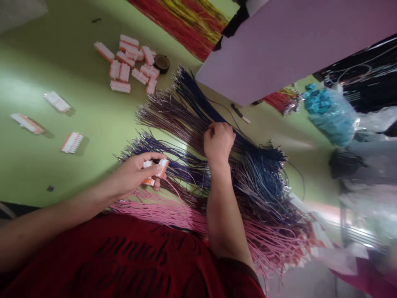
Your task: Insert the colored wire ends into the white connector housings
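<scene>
My left hand (136, 174) is closed around a small white and orange connector block (154, 168), with a pink wire trailing from it. My right hand (218, 142) is pinched shut on thin wires in the brown wire bundle (173, 118), next to the dark blue bundle (198, 97). Purple wires (161, 149) lie between my two hands. Pink wires (173, 211) spread out below them, close to my red shirt. All the bundles lie fanned across the green table (62, 66).
Several white and orange connector blocks (130, 62) are piled at the back left beside a tape roll (161, 63), with three more loose at the far left. Red and yellow wires (186, 20) lie beyond. A purple board (279, 45) overhangs. A bag of blue parts (330, 111) sits right.
</scene>
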The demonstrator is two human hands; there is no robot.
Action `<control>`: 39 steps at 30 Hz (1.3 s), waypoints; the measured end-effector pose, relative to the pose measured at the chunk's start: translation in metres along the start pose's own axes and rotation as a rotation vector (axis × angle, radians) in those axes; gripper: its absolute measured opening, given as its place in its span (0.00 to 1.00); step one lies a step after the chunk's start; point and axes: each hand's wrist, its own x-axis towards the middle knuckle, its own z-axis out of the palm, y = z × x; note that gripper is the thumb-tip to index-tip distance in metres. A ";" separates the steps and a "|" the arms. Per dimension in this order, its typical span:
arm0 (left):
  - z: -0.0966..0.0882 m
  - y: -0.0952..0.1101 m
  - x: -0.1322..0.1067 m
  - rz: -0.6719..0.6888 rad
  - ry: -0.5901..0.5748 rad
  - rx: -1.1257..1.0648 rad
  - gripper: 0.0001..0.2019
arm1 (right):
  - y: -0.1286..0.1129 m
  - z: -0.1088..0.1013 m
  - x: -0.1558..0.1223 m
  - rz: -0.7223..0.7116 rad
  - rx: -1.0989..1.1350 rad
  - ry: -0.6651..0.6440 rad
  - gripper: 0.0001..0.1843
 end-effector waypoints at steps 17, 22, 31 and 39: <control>-0.003 -0.003 0.003 0.045 -0.033 -0.034 0.33 | 0.011 0.004 -0.001 0.011 -0.017 0.012 0.12; -0.003 -0.004 0.003 0.041 -0.039 -0.054 0.31 | 0.009 -0.014 -0.004 0.119 0.072 0.086 0.13; -0.001 0.001 0.002 0.040 -0.054 -0.071 0.30 | -0.006 -0.071 -0.031 0.139 0.255 0.190 0.08; 0.003 -0.001 0.003 0.054 -0.019 -0.147 0.28 | -0.063 -0.064 -0.114 -0.334 0.713 -0.239 0.10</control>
